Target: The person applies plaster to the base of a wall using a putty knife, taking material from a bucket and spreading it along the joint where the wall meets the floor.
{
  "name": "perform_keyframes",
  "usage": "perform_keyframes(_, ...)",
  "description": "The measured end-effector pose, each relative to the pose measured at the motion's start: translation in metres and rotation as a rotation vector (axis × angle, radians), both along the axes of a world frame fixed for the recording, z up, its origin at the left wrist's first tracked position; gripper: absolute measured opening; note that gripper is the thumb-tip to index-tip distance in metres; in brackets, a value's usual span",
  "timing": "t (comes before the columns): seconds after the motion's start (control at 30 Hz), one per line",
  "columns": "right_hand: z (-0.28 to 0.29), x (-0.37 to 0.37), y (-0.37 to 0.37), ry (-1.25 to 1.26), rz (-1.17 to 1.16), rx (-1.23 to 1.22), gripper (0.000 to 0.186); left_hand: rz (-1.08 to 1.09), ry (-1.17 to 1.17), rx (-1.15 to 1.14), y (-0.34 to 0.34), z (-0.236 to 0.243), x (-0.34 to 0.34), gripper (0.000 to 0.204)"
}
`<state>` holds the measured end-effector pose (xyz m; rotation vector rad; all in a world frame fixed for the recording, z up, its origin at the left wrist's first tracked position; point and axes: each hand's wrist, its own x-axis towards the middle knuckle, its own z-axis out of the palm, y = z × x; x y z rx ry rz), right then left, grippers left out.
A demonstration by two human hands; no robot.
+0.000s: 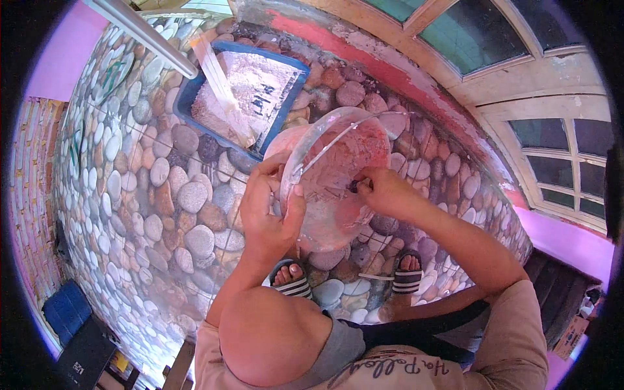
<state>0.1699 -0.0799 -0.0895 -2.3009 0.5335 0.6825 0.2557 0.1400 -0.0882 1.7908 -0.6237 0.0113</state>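
A pink, whitish-smeared plastic bucket point(331, 224) is tilted in front of me, its mouth turned upward and its inside coated with pale residue. My left hand point(273, 211) grips its left rim, thumb and fingers on either side of the wall. A thin wire handle point(335, 140) crosses the opening. Inside the mouth, at the right, my right hand point(383, 190) is closed with the fingertips pinched together. Something small and dark shows at those fingertips, too little of it to name. The bucket hides its own underside and what it rests on.
Beyond the bucket a blue tray point(188, 104) holds pale pinkish granular material, with a whitish flat strip point(218, 75) lying across it. A grey pole point(140, 36) reaches in from the upper left. Pebble-patterned flooring point(169, 227) surrounds my sandalled feet. Paned wooden doors point(539, 91) stand at right.
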Motion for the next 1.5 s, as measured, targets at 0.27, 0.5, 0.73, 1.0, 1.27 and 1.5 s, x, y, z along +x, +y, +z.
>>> perform_keyframes(0.27,0.019,0.001,-0.007,-0.078,0.092,-0.052,0.027,-0.008,-0.014,-0.004,-0.001,0.000,-0.001,0.015)
perform_keyframes(0.5,0.013,0.000,0.005,-0.105,0.279,-0.156,0.026,-0.042,0.004,0.033,-0.001,0.006,-0.002,0.014)
perform_keyframes(0.73,0.006,-0.005,0.013,-0.206,0.386,-0.387,0.032,-0.004,-0.031,0.005,-0.003,0.002,-0.001,0.016)
perform_keyframes(1.0,0.020,-0.001,0.010,-0.390,0.494,-0.447,0.035,-0.018,-0.035,-0.003,-0.004,0.003,-0.002,0.017)
perform_keyframes(1.27,0.022,-0.011,0.014,-0.327,0.569,-0.449,0.042,-0.011,-0.008,-0.005,-0.001,0.004,-0.001,0.016)
perform_keyframes(1.5,0.010,-0.010,0.018,-0.392,0.481,-0.514,0.049,0.018,-0.052,0.038,-0.003,0.003,0.000,0.017)
